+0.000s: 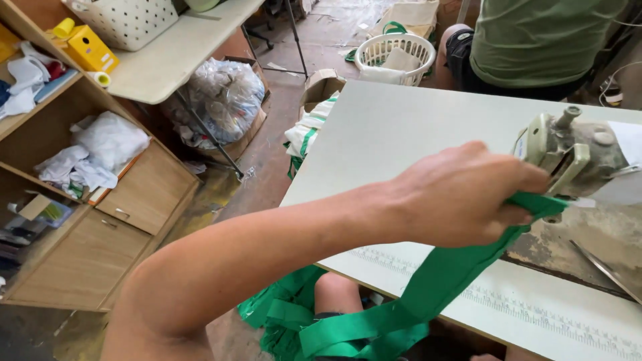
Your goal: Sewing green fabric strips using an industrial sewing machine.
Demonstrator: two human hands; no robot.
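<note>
Grey-white laminate covers the table (pixel 401 127), which fills the right half of the view and carries a printed ruler strip (pixel 535 304) along its near edge. Beyond it at 1 o'clock sits another person (pixel 535 40) in a green shirt, seen from the neck down. At 9 o'clock stands a wooden shelf (pixel 100 220) stuffed with white cloth, and above it a second tabletop with a perforated white bin (pixel 127 23) and a yellow box (pixel 90 48) beside it. A clear bag (pixel 224 97) of scraps lies on the floor under that top, with a white basket (pixel 394 57) at 12 o'clock. The strap (pixel 435 281) is a long green band of fabric; its long axis runs from 7 o'clock, where it rises from a green heap (pixel 287 314) off the table's edge, up to 3 o'clock, where its end points into the machine (pixel 568 154), a worn cream sewing head that blocks the space past it. The left hand (pixel 461 194) reaches across from the lower left, fingers curled closed and pinching the strap just at the machine. The right hand is out of view.
</note>
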